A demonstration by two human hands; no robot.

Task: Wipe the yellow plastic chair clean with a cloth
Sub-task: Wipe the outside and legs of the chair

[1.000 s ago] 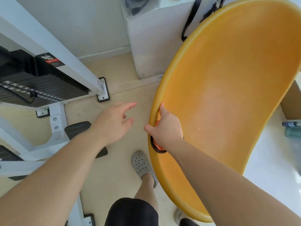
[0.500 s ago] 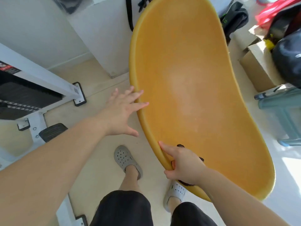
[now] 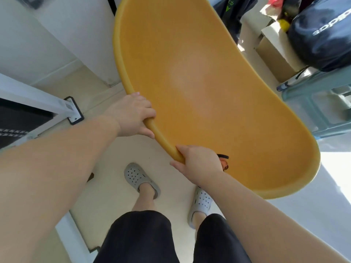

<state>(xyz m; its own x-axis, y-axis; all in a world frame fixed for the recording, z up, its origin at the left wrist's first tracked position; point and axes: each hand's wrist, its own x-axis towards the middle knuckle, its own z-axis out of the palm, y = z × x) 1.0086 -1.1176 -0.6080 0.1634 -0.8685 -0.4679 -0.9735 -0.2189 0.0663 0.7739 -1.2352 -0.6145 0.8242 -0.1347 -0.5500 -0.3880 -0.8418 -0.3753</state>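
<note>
The yellow plastic chair (image 3: 199,76) fills the middle of the view as a long curved shell, tilted with its hollow side facing me. My left hand (image 3: 131,114) grips its near rim, fingers curled over the edge. My right hand (image 3: 199,164) grips the same rim a little lower and to the right, thumb on the outside. A small orange and black thing (image 3: 224,162) shows just behind my right hand; I cannot tell what it is. No cloth is in sight.
A white metal frame (image 3: 38,99) with a black foot plate stands at the left. A white cabinet (image 3: 62,35) is behind the chair. A cardboard box (image 3: 275,54), a dark bag (image 3: 322,31) and a teal plastic stool (image 3: 319,105) crowd the right. My feet in grey clogs stand below.
My left hand went from hovering open beside the chair to gripping its rim. The chair shell has swung round and my right hand has stayed on the rim.
</note>
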